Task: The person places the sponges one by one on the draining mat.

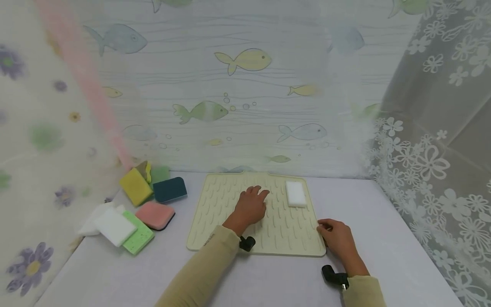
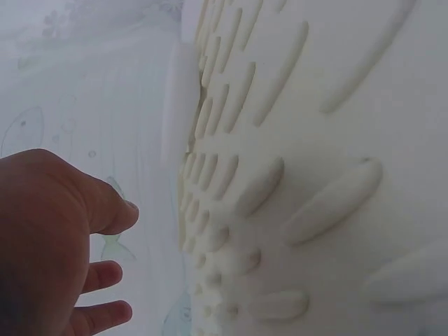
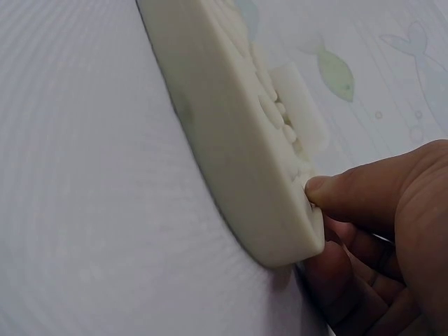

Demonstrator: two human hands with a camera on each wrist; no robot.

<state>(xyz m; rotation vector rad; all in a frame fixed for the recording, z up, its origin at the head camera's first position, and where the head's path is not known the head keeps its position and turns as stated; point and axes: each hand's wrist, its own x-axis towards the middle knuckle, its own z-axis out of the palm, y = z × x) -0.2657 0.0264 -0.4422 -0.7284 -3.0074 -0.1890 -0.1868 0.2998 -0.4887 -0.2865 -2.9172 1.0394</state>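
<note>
A cream mat (image 1: 226,213) with raised ridges lies flat on the table. Over its middle is my left hand (image 1: 251,207), fingers spread and holding nothing; the left wrist view shows its thumb (image 2: 115,213) off the ridged surface. My right hand (image 1: 337,238) pinches the mat's right edge near the front corner, thumb (image 3: 329,192) on top and the other fingers curled beneath the rim. A white sponge block (image 1: 296,194) lies on the mat's back right part, seen also past the edge in the right wrist view.
To the left sit several sponges: a yellow sponge (image 1: 136,186), a dark teal sponge (image 1: 170,189), a pink sponge (image 1: 155,215), a light green sponge (image 1: 139,233) and a white block (image 1: 115,226) overlapping it. A fish-print curtain (image 1: 245,106) hangs behind the table, lace (image 1: 433,170) at right.
</note>
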